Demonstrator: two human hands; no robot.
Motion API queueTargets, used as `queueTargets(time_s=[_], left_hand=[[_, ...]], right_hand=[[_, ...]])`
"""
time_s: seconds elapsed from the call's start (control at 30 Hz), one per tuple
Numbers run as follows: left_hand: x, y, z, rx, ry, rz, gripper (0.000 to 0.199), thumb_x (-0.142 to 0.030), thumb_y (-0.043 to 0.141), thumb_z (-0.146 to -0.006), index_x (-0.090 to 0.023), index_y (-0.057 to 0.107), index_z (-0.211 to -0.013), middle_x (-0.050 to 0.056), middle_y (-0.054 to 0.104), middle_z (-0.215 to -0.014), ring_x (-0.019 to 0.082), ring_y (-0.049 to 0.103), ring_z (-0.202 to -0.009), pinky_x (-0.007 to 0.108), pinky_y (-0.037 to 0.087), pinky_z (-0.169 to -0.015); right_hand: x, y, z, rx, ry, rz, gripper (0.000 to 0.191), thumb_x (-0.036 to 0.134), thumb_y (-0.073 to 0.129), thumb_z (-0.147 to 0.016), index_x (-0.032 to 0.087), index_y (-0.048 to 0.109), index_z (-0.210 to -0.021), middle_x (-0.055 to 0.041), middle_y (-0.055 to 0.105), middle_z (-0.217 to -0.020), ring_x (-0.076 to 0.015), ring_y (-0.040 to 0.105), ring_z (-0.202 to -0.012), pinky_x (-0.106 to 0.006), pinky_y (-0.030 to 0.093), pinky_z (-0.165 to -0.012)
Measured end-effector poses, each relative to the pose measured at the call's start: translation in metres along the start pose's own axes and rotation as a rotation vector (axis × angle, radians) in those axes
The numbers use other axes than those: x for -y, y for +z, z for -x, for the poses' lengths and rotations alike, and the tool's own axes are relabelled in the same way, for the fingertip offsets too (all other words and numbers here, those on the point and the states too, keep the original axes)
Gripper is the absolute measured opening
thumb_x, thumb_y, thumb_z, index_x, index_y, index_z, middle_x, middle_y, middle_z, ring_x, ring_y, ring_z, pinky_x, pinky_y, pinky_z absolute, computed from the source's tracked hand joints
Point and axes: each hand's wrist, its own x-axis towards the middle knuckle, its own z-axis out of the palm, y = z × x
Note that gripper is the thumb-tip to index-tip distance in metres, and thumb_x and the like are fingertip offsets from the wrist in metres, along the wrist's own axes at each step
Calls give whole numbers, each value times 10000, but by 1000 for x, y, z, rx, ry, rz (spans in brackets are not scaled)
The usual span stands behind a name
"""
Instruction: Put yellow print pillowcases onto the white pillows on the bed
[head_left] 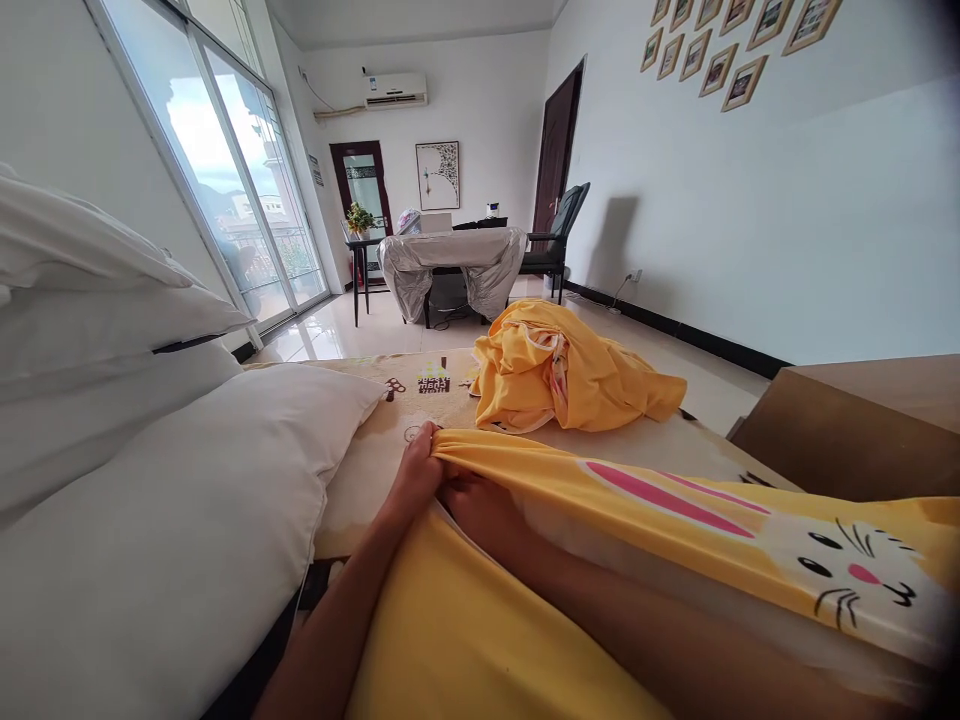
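A yellow cover (510,640) with a white rabbit face and pink ears stretches from the centre to the right edge. My left hand (418,468) is closed on its bunched edge at the middle of the view. Close beside it, my right hand (474,502) is inside the opening of the cover, with its fingers curled at the fabric edge and partly hidden. The right forearm lies between the upper and lower layers. Farther back, a crumpled yellow cloth (577,370) rests on the patterned cream surface (360,480).
White pillows (187,520) are piled along the left side. A brown cardboard box (840,430) stands at the right. Beyond are a covered table (454,250), a dark chair (559,240), a small plant stand (361,243) and a glass sliding door (240,160).
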Motion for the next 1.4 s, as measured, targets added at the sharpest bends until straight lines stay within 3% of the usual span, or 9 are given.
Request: queueTargets(time_s=[0.3,0.63,0.87,1.1,1.4], left_hand=[[-9,-1,3,-16,-6,10,110,-102,401,-630,-209,393,-652,-28,488,-635,138,427,-642,248,311,-587],[-7,-5,3,38,-63,159,151,-117,504,-560,-190,442,-677,-43,501,-652,111,436,-640,208,330,-554],[-8,-3,4,138,-124,351,169,-175,512,-560,-185,441,-714,-50,468,-646,83,419,-570,181,323,-483],[-8,-2,5,84,-123,272,151,-135,517,-547,-186,436,-663,-56,465,-615,87,401,-570,183,320,-495],[-5,0,4,7,-43,117,136,-75,405,-537,-190,423,-607,-43,485,-585,112,410,-596,211,300,-532]], right_hand=[[5,-7,1,65,12,11,343,149,418,-898,147,634,-1164,-123,612,-1226,-243,546,-1165,-364,405,-1023],[3,-4,0,-25,-11,-103,398,144,391,-891,170,587,-1236,-99,521,-1349,-210,447,-1277,-374,306,-1111],[7,-11,1,-81,52,-282,413,209,326,-941,200,535,-1296,-67,546,-1329,-173,467,-1258,-353,347,-1087],[2,-5,1,0,-14,-77,351,144,391,-899,152,644,-1142,-107,615,-1224,-203,544,-1169,-353,377,-1059],[2,-3,2,-16,-57,60,325,125,469,-859,144,650,-1128,-121,636,-1183,-232,573,-1127,-352,423,-1014]])
